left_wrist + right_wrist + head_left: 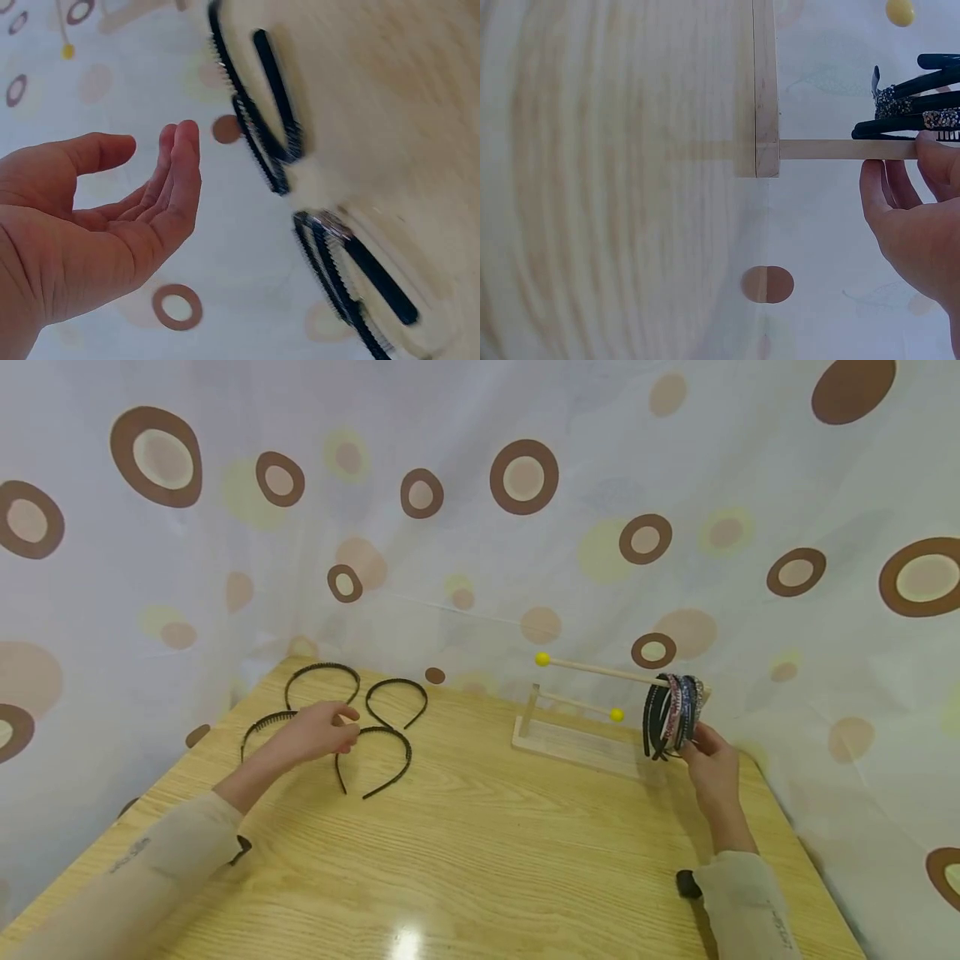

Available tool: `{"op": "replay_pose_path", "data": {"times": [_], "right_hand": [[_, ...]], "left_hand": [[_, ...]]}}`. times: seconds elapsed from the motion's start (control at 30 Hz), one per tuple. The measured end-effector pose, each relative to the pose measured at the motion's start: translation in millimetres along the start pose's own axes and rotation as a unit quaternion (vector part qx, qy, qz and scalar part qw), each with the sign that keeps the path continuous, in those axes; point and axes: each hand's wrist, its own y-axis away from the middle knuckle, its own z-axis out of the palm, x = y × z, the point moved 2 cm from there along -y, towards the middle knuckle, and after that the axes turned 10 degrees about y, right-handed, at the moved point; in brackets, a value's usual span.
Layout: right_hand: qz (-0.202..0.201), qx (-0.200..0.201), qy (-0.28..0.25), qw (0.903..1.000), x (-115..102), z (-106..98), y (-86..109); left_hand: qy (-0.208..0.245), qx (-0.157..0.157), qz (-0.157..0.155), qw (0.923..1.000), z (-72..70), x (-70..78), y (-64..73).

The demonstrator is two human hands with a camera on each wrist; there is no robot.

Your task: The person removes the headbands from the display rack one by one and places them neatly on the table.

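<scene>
Left hand [318, 732]: empty; fingers loosely bent, thumb well apart from them, as the left wrist view confirms. Located over the near pair of loose headbands, partly covering one; contact cannot be told.
Right hand [711, 766]: thumb and fingers pinch the upright [832, 149] of the wooden stand, just beside the lower ends of the hung headbands.
Hung headbands [677, 710]: a close bunch on the upper rod, next to its right end; black, pinkish, blue and silvery bands visible, some with a speckled finish. Exact count cannot be told.
Wooden stand [577, 747]: upright on the right part of the worktop; long flat base.
Upper rod [603, 671]: runs left from the upright; yellow ball [542, 659] at its free end.
Lower rod [573, 702]: runs right from a short post [528, 710]; second yellow ball [617, 715] at its tip.
Loose headbands [397, 682]: four, black, on the left part of the worktop, two far and two near; toothed inner edges visible on some.
Worktop [465, 843]: pale wood grain, bright reflection at the near edge.
Sleeves [165, 860]: light beige, small dark lettering, on both forearms.
Backdrop [465, 410]: whitish sheet behind the worktop, printed with brown rings and pale yellow and tan spots.
</scene>
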Motion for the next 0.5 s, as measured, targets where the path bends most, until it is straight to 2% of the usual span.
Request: {"op": "replay_pose_path", "data": {"times": [0.1,0.2,0.5], "right_hand": [[0.0,-0.002,0.001,1.0,-1.0,-0.6,-0.2],[-0.003,-0.002,0.002,1.0,-2.3,-1.3,-0.4],[0.002,-0.007,-0.002,1.0,-1.8,-0.2,-0.3]], "left_hand": [[-0.004,0.005,0.032,0.9995,11.1,15.4,-5.5],[0.0,0.0,0.062,0.9981,27.9,30.9,-13.0],[0.025,-0.051,0.122,0.9909,95.8,80.5,-48.9]]}}
